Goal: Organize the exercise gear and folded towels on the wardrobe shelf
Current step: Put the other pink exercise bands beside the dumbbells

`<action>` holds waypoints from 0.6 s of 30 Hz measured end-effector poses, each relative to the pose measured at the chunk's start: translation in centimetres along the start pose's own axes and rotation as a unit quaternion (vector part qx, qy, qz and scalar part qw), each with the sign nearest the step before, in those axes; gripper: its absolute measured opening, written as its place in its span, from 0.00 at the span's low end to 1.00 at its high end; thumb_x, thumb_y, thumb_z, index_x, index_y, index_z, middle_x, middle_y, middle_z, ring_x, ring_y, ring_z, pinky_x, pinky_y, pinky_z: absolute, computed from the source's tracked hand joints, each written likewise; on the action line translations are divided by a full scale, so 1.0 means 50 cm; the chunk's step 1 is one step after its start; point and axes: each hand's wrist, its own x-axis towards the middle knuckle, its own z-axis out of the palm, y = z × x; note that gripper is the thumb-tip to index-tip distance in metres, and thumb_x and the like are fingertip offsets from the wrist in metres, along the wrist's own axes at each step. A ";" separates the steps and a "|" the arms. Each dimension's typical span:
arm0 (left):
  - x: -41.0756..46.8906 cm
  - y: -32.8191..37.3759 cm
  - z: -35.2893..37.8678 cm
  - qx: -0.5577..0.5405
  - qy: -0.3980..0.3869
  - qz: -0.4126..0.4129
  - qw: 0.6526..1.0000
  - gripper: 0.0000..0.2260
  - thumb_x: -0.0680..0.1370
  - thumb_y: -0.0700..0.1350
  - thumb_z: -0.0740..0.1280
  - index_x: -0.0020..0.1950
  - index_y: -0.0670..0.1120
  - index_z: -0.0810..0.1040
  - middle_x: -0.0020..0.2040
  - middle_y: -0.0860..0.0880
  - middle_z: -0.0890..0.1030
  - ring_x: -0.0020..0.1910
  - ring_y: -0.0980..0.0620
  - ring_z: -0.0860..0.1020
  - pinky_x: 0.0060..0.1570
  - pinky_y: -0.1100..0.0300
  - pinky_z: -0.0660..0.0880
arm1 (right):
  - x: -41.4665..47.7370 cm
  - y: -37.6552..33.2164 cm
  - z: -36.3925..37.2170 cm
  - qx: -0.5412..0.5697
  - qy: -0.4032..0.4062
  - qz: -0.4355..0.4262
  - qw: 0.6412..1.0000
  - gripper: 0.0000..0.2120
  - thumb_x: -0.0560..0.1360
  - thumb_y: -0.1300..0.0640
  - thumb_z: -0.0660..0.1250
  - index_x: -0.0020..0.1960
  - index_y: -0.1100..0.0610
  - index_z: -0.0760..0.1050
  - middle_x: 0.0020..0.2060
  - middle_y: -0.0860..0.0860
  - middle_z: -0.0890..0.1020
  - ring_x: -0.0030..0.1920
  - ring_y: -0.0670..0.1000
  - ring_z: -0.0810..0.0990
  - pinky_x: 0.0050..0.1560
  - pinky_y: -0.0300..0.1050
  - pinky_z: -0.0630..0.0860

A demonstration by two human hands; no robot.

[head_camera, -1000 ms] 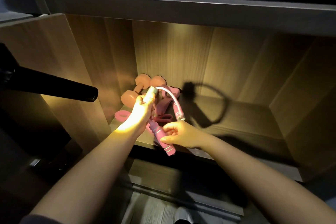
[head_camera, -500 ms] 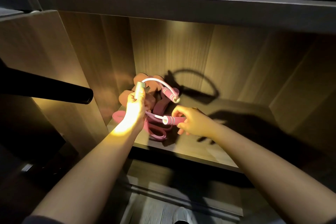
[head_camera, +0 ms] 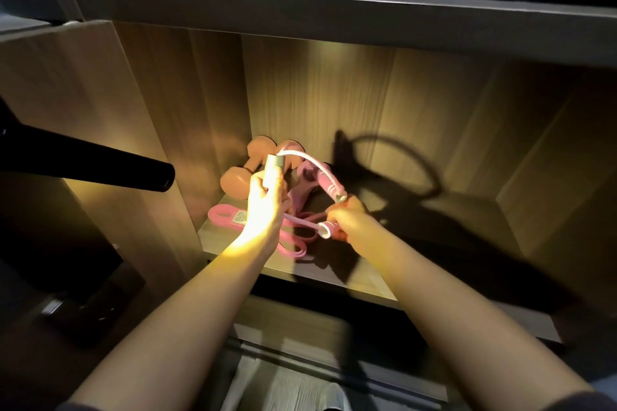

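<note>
Left hand (head_camera: 265,207): grasping jump rope (head_camera: 302,157) grey handle | Right hand (head_camera: 347,222): grasping its pink handle | Shelf (head_camera: 334,277): dumbbells (head_camera: 238,177), resistance band (head_camera: 230,217)

Both forearms bare; dark sleeve edges just visible at the frame's bottom corners.

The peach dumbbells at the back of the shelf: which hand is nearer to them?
Left. The left hand is raised just in front of the peach dumbbells, overlapping them in the head view. The right hand is lower and off to their right, holding a pink handle.
</note>
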 end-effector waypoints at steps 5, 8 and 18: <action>0.003 0.006 -0.004 -0.030 0.021 0.073 0.997 0.12 0.83 0.51 0.59 0.53 0.41 0.70 0.36 0.45 0.72 0.28 0.56 0.72 0.36 0.56 0.76 | 0.016 -0.001 -0.015 0.055 0.007 -0.069 0.996 0.24 0.76 0.73 0.60 0.69 0.59 0.62 0.57 0.58 0.73 0.58 0.56 0.75 0.54 0.49 0.75; 0.001 -0.009 0.003 -0.018 0.004 0.058 0.998 0.19 0.82 0.54 0.60 0.60 0.39 0.70 0.55 0.26 0.72 0.46 0.27 0.74 0.50 0.40 0.77 | 0.010 -0.006 -0.009 0.174 -0.005 -0.021 0.985 0.32 0.79 0.72 0.56 0.78 0.52 0.53 0.71 0.60 0.66 0.69 0.60 0.69 0.49 0.52 0.75; 0.023 -0.046 -0.065 -0.057 -0.163 0.090 0.981 0.11 0.80 0.36 0.63 0.61 0.44 0.66 0.37 0.50 0.82 0.33 0.52 0.79 0.43 0.54 0.82 | 0.003 0.008 -0.044 0.394 -0.076 0.100 0.910 0.07 0.82 0.64 0.59 0.46 0.64 0.72 0.40 0.60 0.77 0.38 0.56 0.77 0.35 0.51 0.79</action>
